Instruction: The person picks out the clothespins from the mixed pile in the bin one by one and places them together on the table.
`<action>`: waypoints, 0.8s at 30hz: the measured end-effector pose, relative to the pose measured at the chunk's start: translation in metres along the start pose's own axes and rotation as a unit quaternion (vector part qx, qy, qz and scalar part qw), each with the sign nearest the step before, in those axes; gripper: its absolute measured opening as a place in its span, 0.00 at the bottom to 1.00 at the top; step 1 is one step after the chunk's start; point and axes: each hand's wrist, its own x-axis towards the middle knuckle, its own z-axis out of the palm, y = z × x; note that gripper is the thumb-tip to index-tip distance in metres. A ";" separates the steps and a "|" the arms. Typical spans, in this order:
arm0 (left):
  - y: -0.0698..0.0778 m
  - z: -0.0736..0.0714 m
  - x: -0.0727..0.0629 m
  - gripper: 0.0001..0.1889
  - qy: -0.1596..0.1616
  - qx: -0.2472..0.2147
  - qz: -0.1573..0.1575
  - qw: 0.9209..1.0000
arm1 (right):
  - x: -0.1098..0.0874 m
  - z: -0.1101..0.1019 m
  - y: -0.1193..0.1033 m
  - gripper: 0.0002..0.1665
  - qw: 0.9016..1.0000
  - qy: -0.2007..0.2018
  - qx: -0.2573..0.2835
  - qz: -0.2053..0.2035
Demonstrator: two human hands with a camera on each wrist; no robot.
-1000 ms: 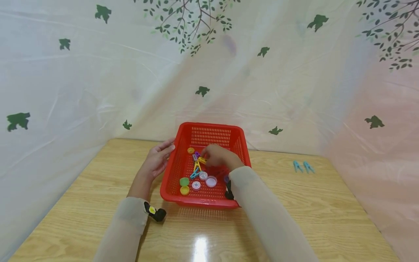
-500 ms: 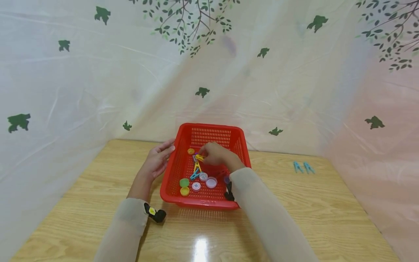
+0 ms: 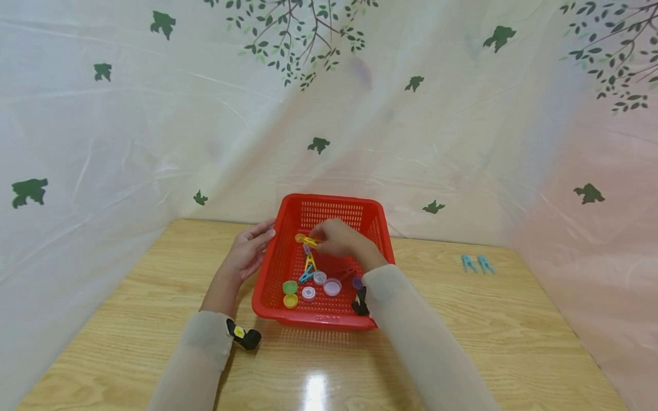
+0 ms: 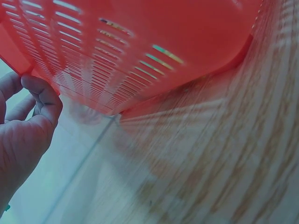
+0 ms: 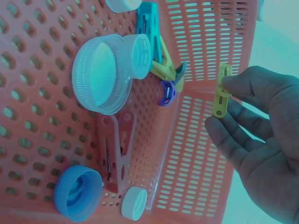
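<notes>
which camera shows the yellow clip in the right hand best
Right wrist: the yellow clip is large and clear, pinched by the right hand. In the head view it is small, with little detail. In the left wrist view I cannot make it out; only bits of colour show through the basket.

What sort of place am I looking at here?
Probably a screened-off tabletop for filming handwork: a branch-patterned sheet hangs behind and beside the wooden table, a small black camera sits at each sleeve's end, and a red basket holds pegs and caps.
</notes>
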 end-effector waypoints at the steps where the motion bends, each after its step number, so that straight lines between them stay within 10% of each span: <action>1: 0.000 0.000 0.000 0.29 0.001 0.000 0.000 1.000 | 0.000 0.000 0.000 0.19 1.000 0.002 -0.001 -0.004; 24: 0.000 0.000 -0.001 0.29 0.006 0.010 0.003 1.000 | -0.007 -0.019 -0.012 0.20 0.998 0.052 -0.013 -0.031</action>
